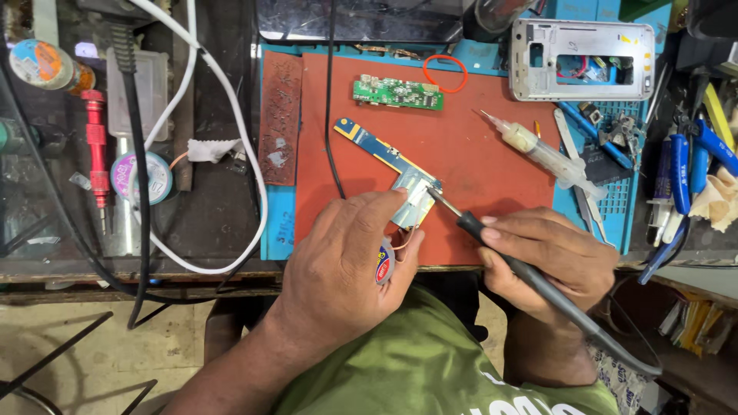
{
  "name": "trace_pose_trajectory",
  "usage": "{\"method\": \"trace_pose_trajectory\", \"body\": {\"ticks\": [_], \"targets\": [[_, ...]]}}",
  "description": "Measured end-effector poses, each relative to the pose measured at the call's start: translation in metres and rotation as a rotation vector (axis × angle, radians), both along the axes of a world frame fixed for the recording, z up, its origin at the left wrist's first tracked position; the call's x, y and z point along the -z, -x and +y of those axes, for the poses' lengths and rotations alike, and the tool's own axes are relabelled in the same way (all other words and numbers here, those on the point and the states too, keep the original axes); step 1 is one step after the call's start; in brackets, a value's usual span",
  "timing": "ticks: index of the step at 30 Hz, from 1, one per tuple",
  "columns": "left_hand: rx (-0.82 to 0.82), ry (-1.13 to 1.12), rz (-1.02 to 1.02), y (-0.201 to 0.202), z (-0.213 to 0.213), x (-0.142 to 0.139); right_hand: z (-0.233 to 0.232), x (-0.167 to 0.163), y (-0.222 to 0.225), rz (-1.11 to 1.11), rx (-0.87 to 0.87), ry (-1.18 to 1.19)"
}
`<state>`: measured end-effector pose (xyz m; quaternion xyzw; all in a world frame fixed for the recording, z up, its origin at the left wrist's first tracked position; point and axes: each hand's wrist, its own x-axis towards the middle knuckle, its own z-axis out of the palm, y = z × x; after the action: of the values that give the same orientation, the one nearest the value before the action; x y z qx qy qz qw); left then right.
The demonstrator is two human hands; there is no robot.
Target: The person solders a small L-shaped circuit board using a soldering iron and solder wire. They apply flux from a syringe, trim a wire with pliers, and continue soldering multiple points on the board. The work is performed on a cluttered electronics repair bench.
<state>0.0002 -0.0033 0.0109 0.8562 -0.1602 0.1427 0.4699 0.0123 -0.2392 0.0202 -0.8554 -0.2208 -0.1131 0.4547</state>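
My right hand [550, 257] grips the soldering iron [538, 280], tip on the blue circuit board [384, 154]; my left hand [350, 257] pinches what looks like a solder-wick spool [383, 263], fingertips pressing the board.

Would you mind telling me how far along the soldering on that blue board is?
Done: phone frame lies stripped. In hand: right hand holds soldering iron tip on blue board; left hand steadies it, holding a small spool. Left: green board lies apart.

left hand [350, 257]: curled, fingertips pressed down | right hand [550, 257]: pen-style grip, apparently closed
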Motion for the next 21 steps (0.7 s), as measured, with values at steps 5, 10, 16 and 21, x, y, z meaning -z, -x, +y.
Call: {"method": "trace_pose_trajectory", "body": {"ticks": [5, 10, 16, 21], "targets": [[0.012, 0.015, 0.012, -0.0003, 0.0003, 0.0002, -0.0003, 0.0007, -0.0001, 0.012, -0.014, -0.009], [0.002, 0.016, 0.017, 0.0, -0.0008, -0.0005, 0.0008, 0.0006, 0.0031, 0.015, 0.009, -0.009], [-0.005, 0.01, 0.012, 0.0013, 0.0004, 0.0001, -0.0003, 0.0017, -0.0009, -0.005, -0.023, -0.019], [0.009, 0.007, 0.017, 0.0004, -0.0001, 0.0001, -0.0005, -0.0014, -0.0013, 0.008, -0.031, 0.007]]}}
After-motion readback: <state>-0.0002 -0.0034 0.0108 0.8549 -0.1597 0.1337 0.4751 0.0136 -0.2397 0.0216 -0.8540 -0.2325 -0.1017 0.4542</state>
